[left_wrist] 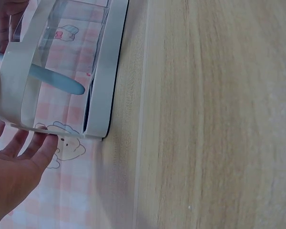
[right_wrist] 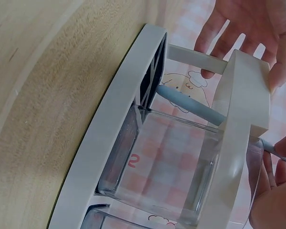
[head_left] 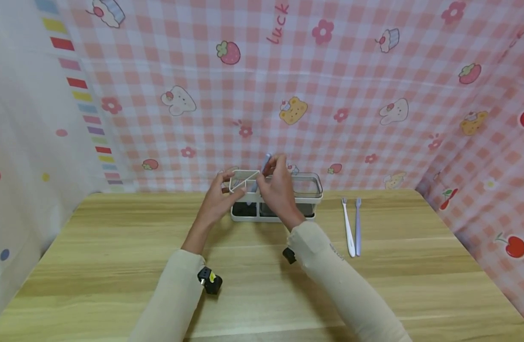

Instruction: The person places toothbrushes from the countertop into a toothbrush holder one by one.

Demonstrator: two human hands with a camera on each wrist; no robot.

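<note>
A white toothbrush holder [head_left: 271,219] with clear cups stands at the table's back edge. My left hand [head_left: 216,199] grips its upper frame at the left end, thumb in front and fingers behind. A blue toothbrush [head_left: 266,160] is pinched in my right hand [head_left: 280,189] above the divided section. In the right wrist view, the toothbrush's handle [right_wrist: 190,105] passes down through the upper frame, its lower end at the dark base. The left wrist view also shows this blue handle [left_wrist: 57,80] slanting below the frame. My right fingers partly hide the upper toothbrush.
To the right of the holder lie a white toothbrush [head_left: 349,229] and a purple toothbrush [head_left: 358,228], side by side. Behind the wooden table [head_left: 129,237] hangs a pink checked cloth [head_left: 262,90]. More patterned cloth encloses both sides.
</note>
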